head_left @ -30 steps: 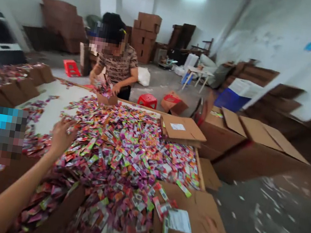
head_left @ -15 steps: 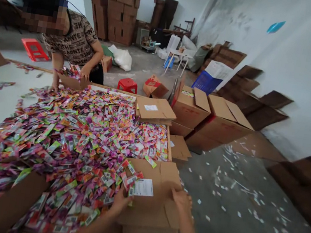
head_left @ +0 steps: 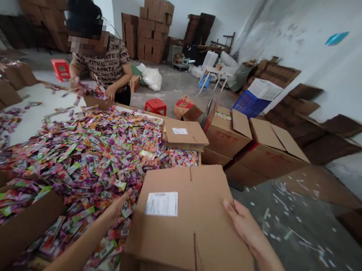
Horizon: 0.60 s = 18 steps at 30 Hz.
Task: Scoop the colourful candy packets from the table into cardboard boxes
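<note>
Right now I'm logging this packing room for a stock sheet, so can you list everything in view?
flat cardboard box: one, brown with a white label, near table corner, between both hands
sachets: a heap too many to count, pink, purple, green and orange, across the table
second flat box: one, brown, far table edge
open cartons: two, brown, on the floor to the right
stools: two, red, on the floor behind
stacked cartons: several, brown, back wall
co-worker: one, patterned shirt, far side of the table
left hand: at the box's left edge
right hand: flat on the box's right side
</note>
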Motion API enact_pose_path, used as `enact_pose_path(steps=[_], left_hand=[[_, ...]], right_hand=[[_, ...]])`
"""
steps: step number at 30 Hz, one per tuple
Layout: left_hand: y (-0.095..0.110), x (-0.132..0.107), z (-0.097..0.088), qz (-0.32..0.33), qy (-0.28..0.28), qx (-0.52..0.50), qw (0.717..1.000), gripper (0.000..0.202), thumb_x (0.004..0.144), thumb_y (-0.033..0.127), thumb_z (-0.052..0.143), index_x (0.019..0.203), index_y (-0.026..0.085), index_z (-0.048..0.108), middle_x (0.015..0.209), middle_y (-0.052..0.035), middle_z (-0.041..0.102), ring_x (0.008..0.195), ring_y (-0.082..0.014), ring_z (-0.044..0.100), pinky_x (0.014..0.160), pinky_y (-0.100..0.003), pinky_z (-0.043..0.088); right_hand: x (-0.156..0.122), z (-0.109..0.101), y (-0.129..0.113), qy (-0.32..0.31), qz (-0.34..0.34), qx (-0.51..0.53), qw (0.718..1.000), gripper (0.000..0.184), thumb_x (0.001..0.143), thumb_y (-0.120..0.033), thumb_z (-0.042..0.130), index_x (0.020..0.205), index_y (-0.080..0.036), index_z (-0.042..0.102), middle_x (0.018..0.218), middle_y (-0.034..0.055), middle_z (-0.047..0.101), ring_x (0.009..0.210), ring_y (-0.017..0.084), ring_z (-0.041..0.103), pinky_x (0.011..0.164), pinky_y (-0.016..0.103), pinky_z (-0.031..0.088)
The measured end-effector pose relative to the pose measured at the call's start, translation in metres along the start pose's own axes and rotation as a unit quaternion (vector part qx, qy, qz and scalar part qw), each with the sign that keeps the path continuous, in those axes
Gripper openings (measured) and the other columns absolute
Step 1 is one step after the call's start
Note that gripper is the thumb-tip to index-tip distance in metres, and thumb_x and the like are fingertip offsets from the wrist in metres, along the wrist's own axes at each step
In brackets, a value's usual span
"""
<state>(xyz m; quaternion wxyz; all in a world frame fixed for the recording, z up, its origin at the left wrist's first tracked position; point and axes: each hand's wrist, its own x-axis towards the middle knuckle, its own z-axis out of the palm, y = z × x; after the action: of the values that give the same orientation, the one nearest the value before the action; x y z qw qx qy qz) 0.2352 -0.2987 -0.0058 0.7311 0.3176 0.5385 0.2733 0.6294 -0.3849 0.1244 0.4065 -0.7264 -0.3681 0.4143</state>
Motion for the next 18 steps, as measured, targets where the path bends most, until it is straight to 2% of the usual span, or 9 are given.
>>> enact_pose_path(steps=[3, 6, 8, 10, 12, 15, 16, 17, 18], left_hand=[[0.012, -0.014, 0.024, 0.079, -0.001, -0.025, 0.997, 0.07, 0.061, 0.068, 0.073, 0.114, 0.024, 0.066, 0.111, -0.0145, 0.073, 0.108, -0.0348, 0.066, 0.09, -0.045, 0.052], [0.029, -0.035, 0.043, 0.174, -0.033, -0.033, 0.984, 0.071, 0.058, 0.051, 0.082, 0.119, 0.021, 0.062, 0.114, -0.0118, 0.072, 0.107, -0.0301, 0.066, 0.096, -0.041, 0.05], [0.038, -0.057, 0.055, 0.23, -0.117, 0.028, 0.966, 0.063, 0.064, 0.037, 0.077, 0.122, 0.017, 0.061, 0.114, -0.0117, 0.072, 0.102, -0.0276, 0.067, 0.091, -0.038, 0.053], [0.046, -0.085, 0.069, 0.301, -0.21, 0.148, 0.918, 0.064, 0.069, 0.022, 0.067, 0.132, 0.017, 0.055, 0.122, -0.012, 0.069, 0.104, -0.0264, 0.067, 0.091, -0.038, 0.053], [0.054, -0.111, 0.085, 0.372, -0.273, 0.285, 0.84, 0.077, 0.071, 0.013, 0.06, 0.145, 0.023, 0.043, 0.14, -0.0118, 0.058, 0.122, -0.0287, 0.059, 0.102, -0.042, 0.049], [0.06, -0.132, 0.105, 0.426, -0.324, 0.428, 0.729, 0.08, 0.077, 0.016, 0.057, 0.151, 0.034, 0.032, 0.159, -0.0093, 0.036, 0.139, -0.0321, 0.043, 0.11, -0.048, 0.042], [0.059, -0.134, 0.109, 0.433, -0.338, 0.443, 0.709, 0.079, 0.077, 0.019, 0.058, 0.15, 0.035, 0.032, 0.159, -0.0093, 0.035, 0.138, -0.033, 0.044, 0.108, -0.049, 0.044], [0.056, -0.133, 0.11, 0.439, -0.346, 0.441, 0.702, 0.08, 0.075, 0.02, 0.06, 0.149, 0.035, 0.035, 0.157, -0.0094, 0.038, 0.136, -0.033, 0.047, 0.106, -0.048, 0.046], [0.051, -0.129, 0.11, 0.446, -0.347, 0.423, 0.709, 0.082, 0.071, 0.019, 0.062, 0.147, 0.034, 0.037, 0.154, -0.0094, 0.042, 0.133, -0.0323, 0.05, 0.105, -0.046, 0.047]], right_hand=[[-0.019, -0.012, 0.013, -0.039, 0.054, 0.059, 0.996, 0.047, 0.066, -0.063, 0.069, 0.092, -0.023, 0.069, 0.095, 0.0136, 0.076, 0.084, 0.032, 0.072, 0.071, 0.041, 0.058], [-0.014, -0.016, 0.03, 0.047, 0.06, 0.039, 0.996, 0.059, 0.051, -0.068, 0.077, 0.09, -0.025, 0.068, 0.104, 0.0124, 0.074, 0.102, 0.033, 0.068, 0.085, 0.042, 0.056], [-0.001, -0.015, 0.039, 0.13, 0.052, 0.061, 0.988, 0.069, 0.046, -0.077, 0.074, 0.09, -0.026, 0.066, 0.111, 0.0103, 0.072, 0.114, 0.033, 0.062, 0.097, 0.042, 0.051], [0.014, -0.01, 0.044, 0.183, 0.056, 0.128, 0.973, 0.075, 0.048, -0.088, 0.063, 0.091, -0.027, 0.063, 0.113, 0.008, 0.07, 0.117, 0.031, 0.059, 0.099, 0.043, 0.048], [0.026, -0.004, 0.045, 0.21, 0.072, 0.196, 0.955, 0.074, 0.053, -0.091, 0.054, 0.09, -0.027, 0.06, 0.103, 0.0056, 0.069, 0.106, 0.028, 0.062, 0.088, 0.041, 0.052], [0.035, 0.005, 0.042, 0.217, 0.076, 0.232, 0.945, 0.066, 0.057, -0.082, 0.061, 0.094, -0.028, 0.058, 0.09, 0.001, 0.064, 0.087, 0.021, 0.061, 0.069, 0.031, 0.052], [0.035, 0.006, 0.041, 0.212, 0.068, 0.232, 0.947, 0.066, 0.055, -0.078, 0.066, 0.097, -0.028, 0.059, 0.091, 0.0, 0.064, 0.087, 0.019, 0.06, 0.066, 0.028, 0.05], [0.035, 0.008, 0.041, 0.201, 0.058, 0.227, 0.951, 0.067, 0.054, -0.075, 0.07, 0.101, -0.028, 0.06, 0.093, -0.0005, 0.064, 0.09, 0.019, 0.06, 0.067, 0.026, 0.05], [0.034, 0.008, 0.04, 0.188, 0.049, 0.22, 0.956, 0.069, 0.052, -0.072, 0.074, 0.104, -0.028, 0.062, 0.096, -0.0005, 0.064, 0.095, 0.019, 0.06, 0.069, 0.025, 0.051]])
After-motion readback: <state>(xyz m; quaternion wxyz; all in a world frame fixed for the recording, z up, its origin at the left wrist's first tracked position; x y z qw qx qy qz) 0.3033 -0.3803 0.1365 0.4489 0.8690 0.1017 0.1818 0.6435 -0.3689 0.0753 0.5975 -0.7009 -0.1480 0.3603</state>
